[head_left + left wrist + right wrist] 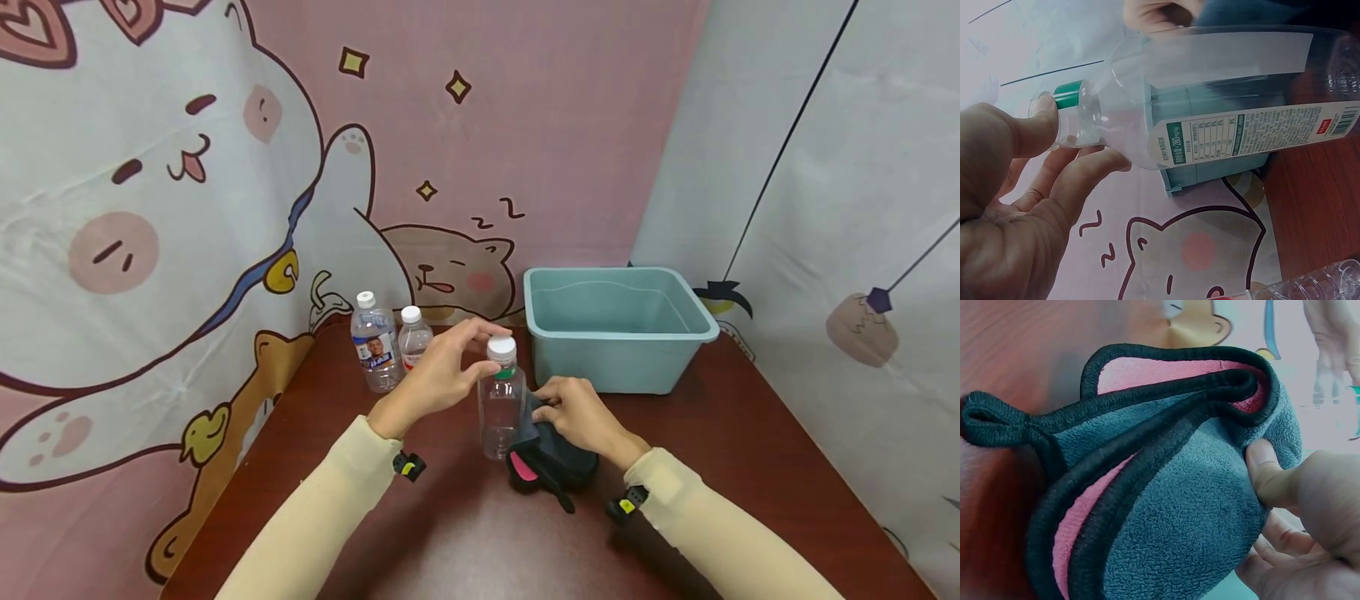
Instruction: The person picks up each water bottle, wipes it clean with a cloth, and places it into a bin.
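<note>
A clear plastic bottle (501,421) with a white cap stands upright on the table. My left hand (442,371) holds it at the cap and neck, thumb on the near side and fingers reaching over to the far side. In the left wrist view the bottle (1222,134) shows a printed label and a green band at the neck. My right hand (583,414) pinches a folded grey cloth (566,458) beside the bottle. The right wrist view shows the cloth (1179,512) with black edging, a hanging loop and a pink inner side.
Two more capped clear bottles stand at the back left, a larger one (377,350) and a smaller one (412,333). A light blue plastic tub (607,362) sits at the back right. A printed curtain (585,125) hangs behind the brown table (442,533).
</note>
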The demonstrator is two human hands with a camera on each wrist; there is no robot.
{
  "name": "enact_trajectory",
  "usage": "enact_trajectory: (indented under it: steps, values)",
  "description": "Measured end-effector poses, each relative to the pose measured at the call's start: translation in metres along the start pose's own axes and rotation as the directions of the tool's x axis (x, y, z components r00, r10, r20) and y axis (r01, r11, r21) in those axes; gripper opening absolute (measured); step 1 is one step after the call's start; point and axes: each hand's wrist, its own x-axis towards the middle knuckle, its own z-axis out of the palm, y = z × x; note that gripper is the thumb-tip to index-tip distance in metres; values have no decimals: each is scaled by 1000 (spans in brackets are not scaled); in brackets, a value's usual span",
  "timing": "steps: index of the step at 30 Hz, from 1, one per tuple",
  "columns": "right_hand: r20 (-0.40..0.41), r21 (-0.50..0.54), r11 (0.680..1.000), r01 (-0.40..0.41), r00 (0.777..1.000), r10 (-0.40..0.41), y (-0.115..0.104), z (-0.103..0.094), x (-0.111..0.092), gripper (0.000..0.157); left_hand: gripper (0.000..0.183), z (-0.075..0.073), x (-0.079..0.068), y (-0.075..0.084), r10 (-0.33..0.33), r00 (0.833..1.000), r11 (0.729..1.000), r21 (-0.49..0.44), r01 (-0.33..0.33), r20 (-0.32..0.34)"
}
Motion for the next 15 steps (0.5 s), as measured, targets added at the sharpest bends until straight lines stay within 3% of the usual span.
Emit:
enact_trajectory:
  steps: [6, 15]
  values:
    - [-53, 41, 999, -13, 998, 15, -17, -18, 5, 24, 50, -1, -1, 1, -2, 1000, 1000, 6, 2, -3]
    - [-203, 64, 997, 44, 979, -30, -44, -36, 19, 21, 50, -2, -1, 1, 14, 1000, 1000, -8, -14, -5]
